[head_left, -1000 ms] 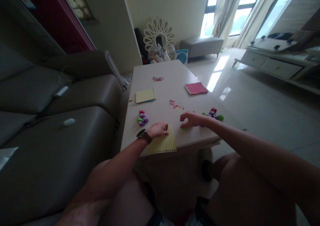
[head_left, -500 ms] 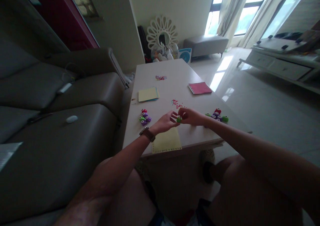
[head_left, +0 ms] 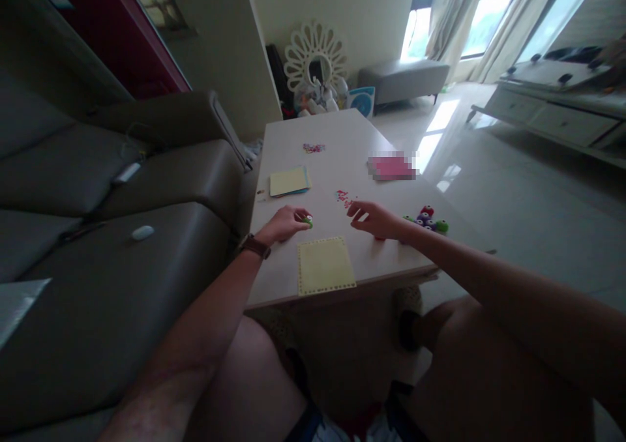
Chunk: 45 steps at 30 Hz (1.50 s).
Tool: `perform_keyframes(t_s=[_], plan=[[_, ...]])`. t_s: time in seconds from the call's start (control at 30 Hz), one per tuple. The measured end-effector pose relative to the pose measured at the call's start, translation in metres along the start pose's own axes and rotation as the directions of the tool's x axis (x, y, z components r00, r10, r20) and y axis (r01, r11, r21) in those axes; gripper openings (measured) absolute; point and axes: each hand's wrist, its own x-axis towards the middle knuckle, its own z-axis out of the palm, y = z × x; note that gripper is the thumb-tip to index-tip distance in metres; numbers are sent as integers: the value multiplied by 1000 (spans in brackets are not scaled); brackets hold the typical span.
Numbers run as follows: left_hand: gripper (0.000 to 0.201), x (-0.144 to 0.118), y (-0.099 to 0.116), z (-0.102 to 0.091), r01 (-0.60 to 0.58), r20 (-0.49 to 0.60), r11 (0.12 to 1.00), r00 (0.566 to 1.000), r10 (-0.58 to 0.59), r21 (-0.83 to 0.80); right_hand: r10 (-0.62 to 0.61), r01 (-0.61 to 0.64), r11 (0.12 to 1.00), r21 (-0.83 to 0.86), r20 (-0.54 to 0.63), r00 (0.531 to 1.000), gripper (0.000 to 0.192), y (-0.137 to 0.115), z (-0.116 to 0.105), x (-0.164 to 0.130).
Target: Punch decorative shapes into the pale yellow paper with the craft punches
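One left hand (head_left: pixel 288 222): small rounded green gadget (head_left: pixel 308 221) is pinched
Right hand (head_left: pixel 370 218): fingers are kinda loosely spread

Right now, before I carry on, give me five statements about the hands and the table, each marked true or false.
1. The left hand has a green piece in its grip. True.
2. The right hand is holding the pink stack. False: that stack lies on the table, beyond the hand.
3. A yellow sheet with holes along its edges lies near the table's near edge. True.
4. The cluster of pieces by the right forearm is all green. False: it also has red and purple ones.
5. A brown strap is around the left wrist. True.
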Motion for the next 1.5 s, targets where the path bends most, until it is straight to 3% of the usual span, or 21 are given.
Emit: perform_keyframes(t_s=[0.17, 0.33, 0.43, 0.63, 0.9, 1.13, 1.3, 1.5], plan=[[22, 1, -26, -11, 61, -66, 944, 997, -42, 323, 89, -84, 988, -131, 34, 995, 17, 0, -6, -4], [25, 12, -40, -6, 116, -177, 872, 984, -34, 476, 95, -103, 973, -205, -49, 994, 16, -2, -16, -3], [25, 17, -46, -2, 149, -221, 850, 975, -40, 506, 86, -117, 958, -261, -126, 988, 14, -3, -30, -3], [24, 22, -51, 1, 161, -199, 848, 978, -67, 505, 193, -271, 900, -340, -245, 950, 16, -2, -57, -6], [20, 20, -44, -1, 167, -186, 844, 979, -82, 510, 199, -286, 876, -389, -249, 948, 13, 7, -70, -9], [20, 20, -44, -2, 196, -193, 811, 976, -104, 552, 270, -310, 855, -416, -155, 950, 13, 19, -79, -11], [22, 23, -47, -2, 179, -186, 791, 979, -84, 585, 325, -259, 799, -543, 27, 945, 11, 23, -87, -21], [35, 26, -40, 3, 26, -122, 846, 991, 46, 533, 559, -363, 721, -591, 185, 808, 8, 29, -91, -30]])
